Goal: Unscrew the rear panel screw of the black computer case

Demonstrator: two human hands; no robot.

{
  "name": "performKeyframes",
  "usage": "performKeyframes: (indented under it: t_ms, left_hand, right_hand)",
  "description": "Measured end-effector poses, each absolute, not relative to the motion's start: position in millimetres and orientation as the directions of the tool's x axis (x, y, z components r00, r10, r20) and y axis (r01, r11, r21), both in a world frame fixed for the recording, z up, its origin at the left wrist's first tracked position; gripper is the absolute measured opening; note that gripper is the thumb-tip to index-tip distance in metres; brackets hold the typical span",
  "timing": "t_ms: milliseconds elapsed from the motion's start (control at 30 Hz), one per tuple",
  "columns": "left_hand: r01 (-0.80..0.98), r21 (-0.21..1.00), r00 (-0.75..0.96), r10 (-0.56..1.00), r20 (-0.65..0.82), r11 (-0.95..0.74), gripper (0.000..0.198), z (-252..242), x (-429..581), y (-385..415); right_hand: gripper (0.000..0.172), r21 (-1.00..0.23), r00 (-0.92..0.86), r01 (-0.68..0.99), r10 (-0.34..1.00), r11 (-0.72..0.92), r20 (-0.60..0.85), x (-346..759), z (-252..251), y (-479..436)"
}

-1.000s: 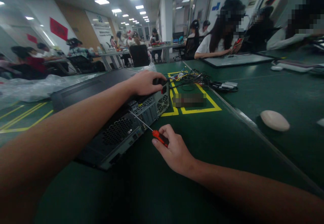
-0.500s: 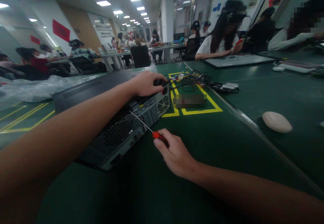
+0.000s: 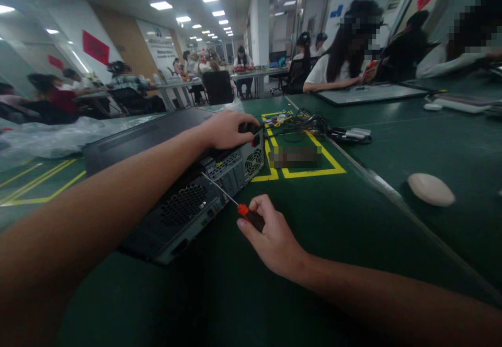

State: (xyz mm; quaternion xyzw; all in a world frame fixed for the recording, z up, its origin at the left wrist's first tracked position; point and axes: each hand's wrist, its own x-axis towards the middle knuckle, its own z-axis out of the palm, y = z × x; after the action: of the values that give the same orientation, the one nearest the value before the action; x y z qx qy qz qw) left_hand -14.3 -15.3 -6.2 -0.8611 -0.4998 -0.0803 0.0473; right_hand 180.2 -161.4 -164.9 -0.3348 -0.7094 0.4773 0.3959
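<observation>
A black computer tower case (image 3: 117,146) lies on the green table, its metal rear panel with vents and slots turned towards me. My left hand (image 3: 227,130) rests on top near the far rear corner, fingers curled over the edge by a dark part with a bit of red; what lies under the fingers is partly hidden. In my right hand (image 3: 274,237) is a screwdriver (image 3: 243,210) with a red and black handle. Its thin shaft slants up and left to the upper edge of the rear panel, where the tip meets the case beside my left forearm.
Behind the case's corner lies a tangle of cables (image 3: 309,122) within yellow tape marks (image 3: 314,173). A pale rounded object (image 3: 430,189) sits to the right. Clear plastic wrap (image 3: 50,135) is at the left. Across the table a person sits by a flat panel (image 3: 372,94).
The fingers of my right hand have loosened and shifted on the screwdriver handle, showing more of it. My left hand and the case stay where they were.
</observation>
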Motion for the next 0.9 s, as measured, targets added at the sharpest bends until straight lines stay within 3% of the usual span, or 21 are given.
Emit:
performKeyframes:
  t_ms: [267, 533, 667, 900]
  left_hand:
    - [0.875, -0.006, 0.477, 0.859, 0.185, -0.484, 0.063, -6.4, -13.9, -15.5]
    - [0.883, -0.001, 0.463, 0.869, 0.175, -0.47, 0.064, -5.7, -13.3, -17.2]
    - [0.876, -0.017, 0.477, 0.86, 0.182, -0.482, 0.064, -6.6, -14.4, -15.8]
    - [0.874, -0.017, 0.482, 0.859, 0.173, -0.486, 0.063, -6.9, -15.0, -14.7]
  right_hand:
    - [0.01, -0.938, -0.516, 0.081, 0.82, 0.337, 0.25, 182.7, -163.9, -163.3]
    - [0.031, -0.947, -0.644, 0.093, 0.744, 0.306, 0.177, 183.2, -166.6, -163.5]
    - [0.017, -0.969, -0.621, 0.052, 0.767, 0.242, 0.159, 182.0, -164.6, -164.4]
    - [0.023, -0.977, -0.539, 0.032, 0.826, 0.212, 0.162, 179.0, -162.6, -163.5]
